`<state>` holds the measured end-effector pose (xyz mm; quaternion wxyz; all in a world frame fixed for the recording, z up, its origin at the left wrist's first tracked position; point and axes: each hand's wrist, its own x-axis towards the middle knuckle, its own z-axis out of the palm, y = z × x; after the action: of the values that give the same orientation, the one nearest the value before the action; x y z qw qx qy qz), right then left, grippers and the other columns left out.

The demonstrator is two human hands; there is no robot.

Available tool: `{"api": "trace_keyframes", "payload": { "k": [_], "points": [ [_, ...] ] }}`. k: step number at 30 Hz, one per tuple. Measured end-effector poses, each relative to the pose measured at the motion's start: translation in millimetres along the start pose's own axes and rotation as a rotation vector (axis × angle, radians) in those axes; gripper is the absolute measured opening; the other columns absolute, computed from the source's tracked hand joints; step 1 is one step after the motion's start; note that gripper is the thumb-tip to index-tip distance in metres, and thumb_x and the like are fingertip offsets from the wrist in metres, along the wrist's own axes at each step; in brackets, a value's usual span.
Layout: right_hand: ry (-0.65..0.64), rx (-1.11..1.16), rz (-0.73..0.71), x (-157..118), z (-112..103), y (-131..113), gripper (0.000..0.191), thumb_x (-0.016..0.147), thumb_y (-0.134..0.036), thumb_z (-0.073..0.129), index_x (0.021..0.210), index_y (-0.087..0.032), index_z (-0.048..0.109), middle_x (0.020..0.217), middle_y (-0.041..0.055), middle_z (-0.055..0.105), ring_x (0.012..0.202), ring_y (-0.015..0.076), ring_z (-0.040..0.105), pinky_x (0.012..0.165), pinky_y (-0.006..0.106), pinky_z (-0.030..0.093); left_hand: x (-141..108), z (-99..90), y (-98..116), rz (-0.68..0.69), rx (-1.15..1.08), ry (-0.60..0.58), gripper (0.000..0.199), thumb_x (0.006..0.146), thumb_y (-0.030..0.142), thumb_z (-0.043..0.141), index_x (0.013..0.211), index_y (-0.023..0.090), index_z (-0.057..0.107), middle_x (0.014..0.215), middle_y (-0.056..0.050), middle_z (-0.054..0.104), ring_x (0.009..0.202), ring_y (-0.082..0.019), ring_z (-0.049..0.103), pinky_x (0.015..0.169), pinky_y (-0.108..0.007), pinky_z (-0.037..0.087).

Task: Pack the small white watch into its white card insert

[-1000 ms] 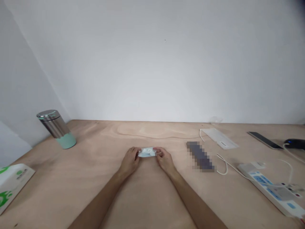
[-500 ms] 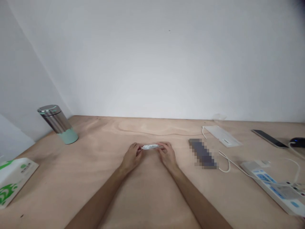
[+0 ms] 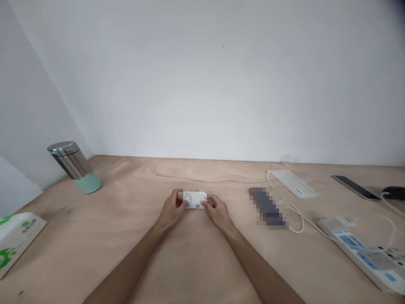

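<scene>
A small white packet [image 3: 195, 199] in clear, shiny wrapping is held up over the middle of the wooden table [image 3: 190, 257], its broad printed face turned towards me. My left hand [image 3: 173, 207] pinches its left edge, thumb in front. At the right edge, my right hand [image 3: 217, 210] grips it between thumb and fingers. The print on the packet is too small to read.
A steel and mint-green tumbler [image 3: 76, 166] and a tissue pack [image 3: 23, 236] stand left. To the right lie a pixelated dark object [image 3: 268, 207], a clear-white pouch [image 3: 295, 184], a phone [image 3: 355, 187], a power strip [image 3: 363, 253] and white cables [image 3: 302, 221].
The packet has been tilted from nearly edge-on, so its broad white face now shows. Both thumbs have come round to its front. The view has shifted slightly.
</scene>
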<state>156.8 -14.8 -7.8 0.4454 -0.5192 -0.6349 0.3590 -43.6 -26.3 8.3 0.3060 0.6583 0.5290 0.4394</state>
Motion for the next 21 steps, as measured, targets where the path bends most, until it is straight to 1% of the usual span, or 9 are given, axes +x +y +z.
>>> {"api": "trace_keyframes", "payload": {
  "k": [2,3,5,7,10,12,15,18,21],
  "points": [
    [0.032,-0.004,0.012,0,0,2,0.041,0.075,-0.042,0.061,0.109,-0.019,0.057,0.070,-0.0008,0.062,0.060,0.0145,0.054,0.053,0.024,0.041,0,0.3,0,0.000,0.049,0.002,0.051,0.080,0.030,0.054,0.127,0.016,0.039,0.078,0.001,0.060,0.072,-0.015,0.058,0.070,-0.028,0.047],
    [0.042,-0.009,0.016,0,0,3,0.044,0.074,-0.041,0.061,0.112,-0.019,0.053,0.069,-0.0018,0.061,0.059,0.0144,0.054,0.053,0.023,0.041,0,0.2,-1,0.009,0.094,-0.003,0.052,0.080,0.030,0.054,0.128,0.016,0.039,0.076,0.001,0.059,0.070,-0.015,0.057,0.070,-0.028,0.046],
    [0.040,-0.031,0.011,-1,0,3,0.045,0.075,-0.039,0.060,0.115,-0.020,0.049,0.066,-0.0040,0.057,0.057,0.0140,0.053,0.054,0.023,0.040,0,-0.5,-1,0.043,0.201,-0.025,0.046,0.080,0.028,0.054,0.124,0.017,0.046,0.076,0.000,0.060,0.072,-0.016,0.056,0.072,-0.029,0.045],
    [0.008,-0.079,-0.009,-2,-1,1,0.037,0.078,-0.038,0.057,0.110,-0.022,0.050,0.065,-0.0050,0.055,0.058,0.0138,0.052,0.055,0.023,0.039,1,-1.3,-1,0.073,0.298,-0.041,0.038,0.081,0.026,0.053,0.118,0.017,0.053,0.076,-0.001,0.061,0.074,-0.017,0.055,0.075,-0.031,0.043],
    [-0.051,-0.192,-0.020,-5,-2,-6,0.026,0.082,-0.040,0.053,0.102,-0.024,0.055,0.068,-0.0041,0.055,0.062,0.0140,0.054,0.057,0.023,0.039,1,-1.9,1,0.068,0.385,-0.041,0.034,0.080,0.024,0.053,0.113,0.017,0.057,0.076,-0.002,0.062,0.075,-0.017,0.054,0.077,-0.031,0.041],
    [-0.071,-0.272,-0.003,-7,-2,-11,0.032,0.081,-0.043,0.055,0.106,-0.024,0.055,0.072,-0.0033,0.057,0.065,0.0147,0.055,0.059,0.024,0.039,0,-1.8,4,0.047,0.446,-0.042,0.031,0.079,0.022,0.053,0.110,0.017,0.059,0.074,-0.002,0.061,0.077,-0.018,0.054,0.077,-0.032,0.040],
    [-0.109,-0.388,-0.012,-10,-1,-18,0.050,0.078,-0.043,0.060,0.122,-0.025,0.047,0.077,-0.0017,0.060,0.068,0.0162,0.057,0.060,0.024,0.038,-2,-1.2,8,0.012,0.531,-0.051,0.029,0.078,0.021,0.053,0.106,0.017,0.059,0.071,-0.001,0.060,0.081,-0.020,0.054,0.080,-0.034,0.039],
    [-0.157,-0.501,-0.064,-11,-1,-22,0.056,0.081,-0.040,0.056,0.132,-0.023,0.038,0.082,0.0011,0.063,0.071,0.0178,0.059,0.062,0.025,0.038,-4,-0.9,11,0.014,0.557,-0.024,0.028,0.076,0.021,0.054,0.103,0.018,0.059,0.081,-0.003,0.062,0.089,-0.022,0.055,0.086,-0.037,0.038],
    [-0.192,-0.577,-0.093,-11,-1,-23,0.055,0.084,-0.035,0.048,0.135,-0.019,0.035,0.082,0.0032,0.064,0.070,0.0188,0.059,0.061,0.026,0.037,-6,-0.4,14,0.090,0.552,0.018,0.032,0.074,0.019,0.054,0.105,0.017,0.056,0.097,-0.006,0.060,0.096,-0.022,0.054,0.090,-0.037,0.040]
  ]
}}
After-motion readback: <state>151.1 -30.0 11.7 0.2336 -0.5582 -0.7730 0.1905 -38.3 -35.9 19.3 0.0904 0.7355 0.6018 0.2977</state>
